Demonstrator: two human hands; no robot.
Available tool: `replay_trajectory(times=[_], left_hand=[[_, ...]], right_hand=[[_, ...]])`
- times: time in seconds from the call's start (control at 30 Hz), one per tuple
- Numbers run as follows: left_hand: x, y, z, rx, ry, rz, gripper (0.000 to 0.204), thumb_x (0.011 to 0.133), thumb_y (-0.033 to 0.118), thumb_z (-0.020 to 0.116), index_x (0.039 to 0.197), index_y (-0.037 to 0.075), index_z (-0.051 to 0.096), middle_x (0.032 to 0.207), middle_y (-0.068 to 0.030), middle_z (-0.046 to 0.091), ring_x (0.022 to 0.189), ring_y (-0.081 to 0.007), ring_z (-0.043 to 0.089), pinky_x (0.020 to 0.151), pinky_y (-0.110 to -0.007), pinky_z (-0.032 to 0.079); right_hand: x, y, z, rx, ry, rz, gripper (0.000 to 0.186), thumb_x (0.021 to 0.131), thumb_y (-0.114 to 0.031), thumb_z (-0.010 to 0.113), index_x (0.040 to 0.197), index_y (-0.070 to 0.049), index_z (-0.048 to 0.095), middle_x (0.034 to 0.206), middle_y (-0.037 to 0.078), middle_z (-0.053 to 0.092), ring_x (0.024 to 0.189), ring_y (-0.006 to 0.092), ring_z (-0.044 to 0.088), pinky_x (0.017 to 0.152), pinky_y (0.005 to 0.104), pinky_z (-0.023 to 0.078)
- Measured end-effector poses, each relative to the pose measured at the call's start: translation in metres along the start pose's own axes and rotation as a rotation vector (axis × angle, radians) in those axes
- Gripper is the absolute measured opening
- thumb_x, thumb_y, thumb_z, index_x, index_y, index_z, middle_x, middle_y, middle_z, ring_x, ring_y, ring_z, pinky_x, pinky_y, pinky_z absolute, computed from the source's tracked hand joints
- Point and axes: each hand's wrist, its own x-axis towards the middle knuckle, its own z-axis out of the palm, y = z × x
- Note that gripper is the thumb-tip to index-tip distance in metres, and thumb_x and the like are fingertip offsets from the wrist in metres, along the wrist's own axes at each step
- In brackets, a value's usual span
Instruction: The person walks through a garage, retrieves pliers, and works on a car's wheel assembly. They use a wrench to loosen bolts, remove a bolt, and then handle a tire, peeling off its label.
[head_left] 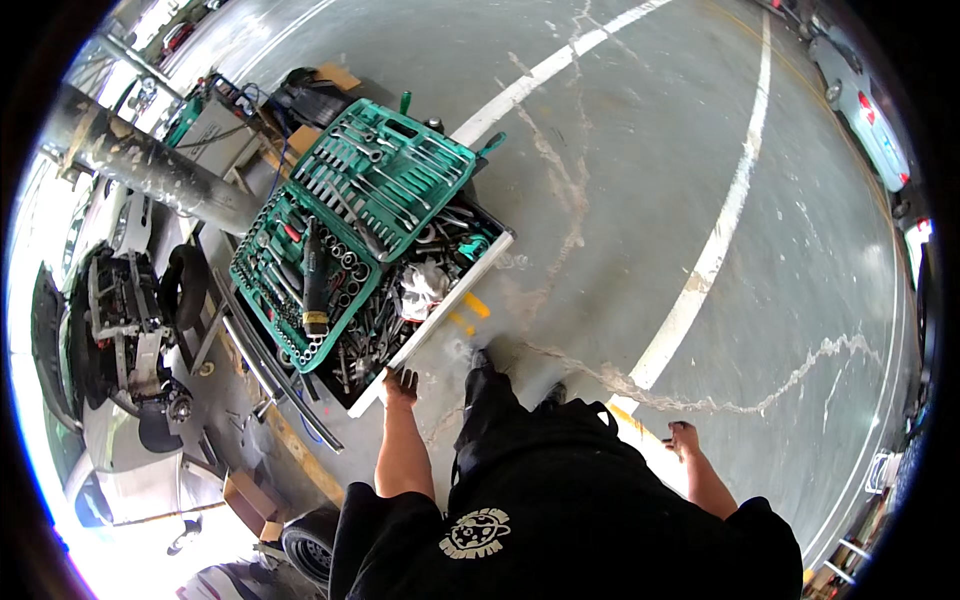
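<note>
My left hand [401, 387] is at the near end of the white front [432, 325] of a pulled-out tool drawer, its darkened fingers apart and touching or very close to the edge. Loose tools [375, 335] and a crumpled white cloth [424, 288] fill the drawer. Across it lies an opened green tool case [345, 330] with sockets and bits; its lid [410, 160] holds several wrenches. A dark, long-bodied tool [315, 275] rests on the case. Off to my right, my right hand [683, 440] hangs above the floor, fingers loosely bent, nothing visible in it.
A thick pillar [150, 155] stands behind the drawer. Car parts [140, 330], metal rails [265, 370], a cardboard box [250, 505] and a wheel [310, 545] are on the left. White lines [715, 250] cross the cracked grey floor; a parked car [865, 105] is far right.
</note>
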Motion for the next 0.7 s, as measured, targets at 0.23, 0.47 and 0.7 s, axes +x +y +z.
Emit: replay_trajectory(times=[0.23,0.47,0.7], left_hand=[[-0.035,-0.079,0.005,0.034,0.009,-0.097,0.047,0.101,0.043,0.044,0.138,0.015,0.041,0.142,-0.0069,0.044,0.125,-0.0314,0.046,0.105,-0.050,0.041],[-0.026,-0.072,0.016,-0.004,0.080,-0.028,0.057,0.098,0.041,0.051,0.144,0.012,0.032,0.145,-0.0126,0.043,0.119,-0.0373,0.052,0.093,-0.050,0.050],[-0.013,-0.045,0.081,0.222,0.228,-0.122,0.057,0.099,0.055,0.036,0.127,0.007,0.046,0.109,-0.0160,0.066,0.086,-0.0298,0.061,0.074,-0.041,0.053]], right_hand=[[-0.041,-0.059,-0.070,-0.125,0.130,0.150,0.032,0.091,-0.020,0.054,0.117,-0.002,0.057,0.104,0.016,0.065,0.072,0.0305,0.072,0.053,0.0354,0.058],[-0.023,-0.156,-0.044,-0.160,0.063,0.045,0.030,0.091,-0.024,0.054,0.112,-0.003,0.058,0.095,0.009,0.060,0.073,0.0279,0.070,0.060,0.0367,0.056],[0.017,-0.253,-0.013,-0.084,0.066,-0.023,0.031,0.090,-0.023,0.059,0.112,-0.002,0.058,0.084,0.007,0.056,0.069,0.0280,0.069,0.058,0.0382,0.057]])
